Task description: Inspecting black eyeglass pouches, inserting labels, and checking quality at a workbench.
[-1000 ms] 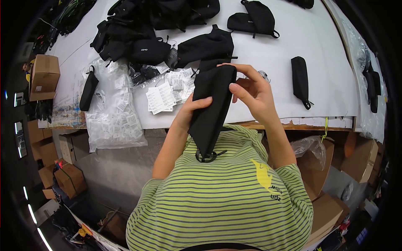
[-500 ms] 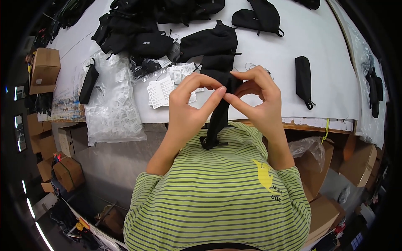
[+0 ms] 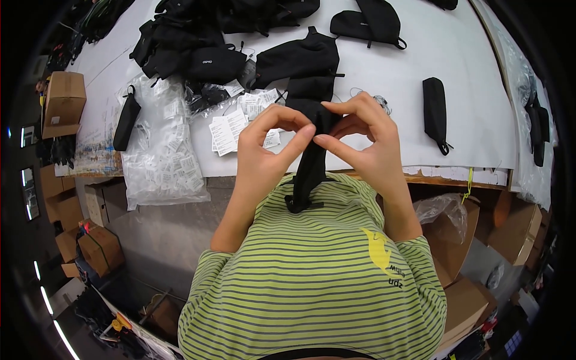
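Both hands meet over a black fabric bag (image 3: 303, 57) that lies on the white table in front of me. Its dark strap (image 3: 309, 174) hangs over the near edge against my striped shirt and ends in a buckle-like piece. My left hand (image 3: 267, 141) pinches the black fabric between thumb and index finger. Close beside it, my right hand (image 3: 369, 135) grips the same fabric, thumb and index finger nearly touching the left fingertips. What exactly sits between the fingertips is too small to make out. White printed tags (image 3: 228, 133) lie left of the bag.
A heap of black bags (image 3: 198, 36) covers the far left. Another black bag (image 3: 366, 27) lies at the back, a slim black pouch (image 3: 434, 111) to the right. A clear plastic bag of tags (image 3: 162, 162) overhangs the front edge, with a black pouch (image 3: 127, 119) on it. Cardboard boxes (image 3: 99, 249) stand around.
Both hands have shifted slightly left with the fabric between them. The pinch itself looks the same, and the bag stays on the table.
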The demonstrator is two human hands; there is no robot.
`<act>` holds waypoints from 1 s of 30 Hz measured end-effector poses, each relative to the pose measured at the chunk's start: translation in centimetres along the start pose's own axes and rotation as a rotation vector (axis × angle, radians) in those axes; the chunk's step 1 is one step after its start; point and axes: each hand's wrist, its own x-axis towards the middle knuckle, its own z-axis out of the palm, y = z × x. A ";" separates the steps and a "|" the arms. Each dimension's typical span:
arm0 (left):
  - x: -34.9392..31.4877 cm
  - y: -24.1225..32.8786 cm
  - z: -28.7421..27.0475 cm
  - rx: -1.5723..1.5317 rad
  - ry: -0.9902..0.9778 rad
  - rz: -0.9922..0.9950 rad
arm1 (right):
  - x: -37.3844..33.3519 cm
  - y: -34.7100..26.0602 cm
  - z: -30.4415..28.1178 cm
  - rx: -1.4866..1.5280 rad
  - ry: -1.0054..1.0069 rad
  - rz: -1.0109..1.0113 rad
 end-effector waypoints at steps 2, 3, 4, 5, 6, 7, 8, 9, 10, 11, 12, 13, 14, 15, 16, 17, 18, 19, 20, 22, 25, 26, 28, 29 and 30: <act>0.1 -0.1 -0.1 0.031 -0.010 0.021 | 0.1 0.0 0.0 -0.010 -0.006 -0.005; 0.2 -0.1 -0.1 0.061 -0.021 0.042 | 0.1 -0.1 -0.1 -0.020 -0.009 -0.010; 0.2 -0.1 -0.2 0.062 -0.020 0.041 | 0.1 -0.1 -0.1 -0.020 -0.010 -0.009; 0.1 0.0 -0.2 0.092 -0.007 0.036 | 0.2 -0.2 -0.1 -0.041 -0.025 -0.018; 0.1 0.1 -0.2 0.122 0.005 0.032 | 0.2 -0.2 -0.2 -0.064 -0.038 -0.027; 0.0 0.1 -0.2 0.122 0.004 0.032 | 0.2 -0.1 -0.2 -0.064 -0.037 -0.026; 0.0 0.0 -0.2 0.121 0.011 0.026 | 0.2 -0.1 -0.3 -0.057 -0.042 -0.013; 0.0 0.0 -0.2 0.120 0.019 0.020 | 0.2 0.0 -0.3 -0.050 -0.046 0.000; 0.0 0.0 -0.2 0.120 0.018 0.020 | 0.1 0.0 -0.2 -0.051 -0.045 0.000; 0.0 -0.1 -0.2 0.073 0.018 0.006 | 0.1 0.1 -0.2 -0.036 -0.035 0.009; -0.1 -0.2 -0.2 0.028 0.021 -0.008 | 0.1 0.1 -0.1 -0.020 -0.028 0.018; -0.1 -0.3 -0.3 0.030 0.022 -0.009 | 0.1 0.2 -0.2 -0.019 -0.030 0.018; -0.1 -0.4 -0.5 -0.084 -0.003 -0.087 | 0.1 0.3 -0.2 0.012 -0.036 0.026; -0.1 -0.5 -0.7 -0.199 -0.031 -0.164 | 0.0 0.4 -0.3 0.041 -0.040 0.035; -0.1 -0.7 -0.9 -0.200 -0.032 -0.165 | 0.0 0.5 -0.3 0.041 -0.040 0.036; 0.0 -0.9 -1.1 -0.328 -0.067 -0.261 | 0.0 0.6 -0.3 0.069 -0.046 0.029; 0.0 -1.2 -1.2 -0.457 -0.102 -0.358 | 0.0 0.8 -0.4 0.095 -0.052 0.023; 0.0 -1.6 -1.3 -0.458 -0.103 -0.358 | 0.0 0.9 -0.4 0.095 -0.051 0.024; -0.1 -2.0 -1.4 -0.501 -0.123 -0.368 | 0.0 1.0 -0.4 0.099 -0.054 0.024; -0.1 -2.2 -1.4 -0.541 -0.140 -0.380 | 0.1 1.0 -0.3 0.108 -0.060 0.025; -0.1 -2.5 -1.5 -0.565 -0.159 -0.358 | 0.1 1.1 -0.3 0.129 -0.058 0.031; 0.0 -2.6 -1.5 -0.568 -0.170 -0.353 | 0.1 1.1 -0.3 0.127 -0.061 0.033; 0.0 -2.7 -1.6 -0.570 -0.180 -0.348 | 0.2 1.1 -0.2 0.125 -0.065 0.035; 0.0 -2.6 -1.6 -0.570 -0.184 -0.346 | 0.2 1.2 -0.2 0.128 -0.065 0.041; 0.0 -2.6 -1.6 -0.569 -0.189 -0.343 | 0.2 1.2 -0.2 0.131 -0.065 0.047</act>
